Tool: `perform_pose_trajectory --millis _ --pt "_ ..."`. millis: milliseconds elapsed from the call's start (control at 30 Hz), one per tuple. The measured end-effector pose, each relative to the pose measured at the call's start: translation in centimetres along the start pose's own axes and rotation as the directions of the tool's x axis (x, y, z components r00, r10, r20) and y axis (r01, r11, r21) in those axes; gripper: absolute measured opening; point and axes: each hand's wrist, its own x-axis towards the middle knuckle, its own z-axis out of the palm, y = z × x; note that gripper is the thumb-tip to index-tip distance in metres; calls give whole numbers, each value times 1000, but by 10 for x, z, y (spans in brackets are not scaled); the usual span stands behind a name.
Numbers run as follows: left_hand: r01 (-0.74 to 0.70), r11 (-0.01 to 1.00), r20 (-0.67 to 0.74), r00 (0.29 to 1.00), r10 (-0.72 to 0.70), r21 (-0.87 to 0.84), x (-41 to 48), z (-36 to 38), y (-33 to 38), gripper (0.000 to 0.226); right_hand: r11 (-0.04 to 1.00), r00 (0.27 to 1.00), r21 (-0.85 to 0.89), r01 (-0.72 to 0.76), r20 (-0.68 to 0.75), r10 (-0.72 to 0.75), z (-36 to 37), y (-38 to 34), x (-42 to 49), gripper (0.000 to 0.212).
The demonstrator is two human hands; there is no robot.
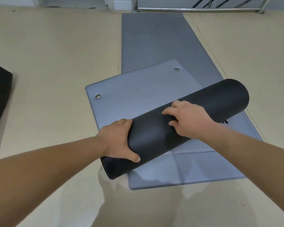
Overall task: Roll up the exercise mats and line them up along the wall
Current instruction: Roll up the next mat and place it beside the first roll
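Late rolling step: left grip wraps near end of rolled black mat; right grip presses on top, clasping nothing. Next: snug roll, lift off grey mat.

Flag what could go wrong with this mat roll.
1. The left hand grips the near end of the black roll and the right hand rests on top around mid-length. The far end is unheld and may loosen or cone.
2. The roll lies slantwise on the grey mat, so pushing could skew that mat.
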Motion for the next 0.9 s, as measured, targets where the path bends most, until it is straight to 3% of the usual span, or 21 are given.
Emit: perform_pose_trajectory --millis 33,133,200,300,367,500,567,733,900 --pt "1 999 22 1000 -1 -34 2 -7 -7 110 999 998 -3 54 43 -54 3 -6 -4 65" --pt "22 997 54 998 -18 -76 6 -16 -16 106 996 985 -66 66 164 -54 15 -20 -8 114" --pt "33 999 27 999 -34 26 3 -16 -9 114 988 988 -148 34 157 -10 24 -28 -5 129" --pt "51 971 -129 991 -21 235 -14 -8 6 88 983 997 -185 9 72 5 36 -31 2 127" --pt "64 957 -174 985 -15 283 -24 3 17 74 991 999 -134 28 44 -22 35 -24 11 126" --pt "129 937 -171 982 -76 325 -19 30 22 132 997 997 -18 75 32 -74 26 -7 29 127" --pt "169 925 -192 975 -107 339 -8 35 19 141 996 996 10 92 -14 -92 29 -5 32 123" --pt "156 939 -203 974 -96 305 11 13 8 111 993 939 101 60 -343 -22 70 1 11 90" --pt "148 975 -136 983 -126 163 3 -18 13 79 982 939 190 19 -339 48 85 6 -9 84"
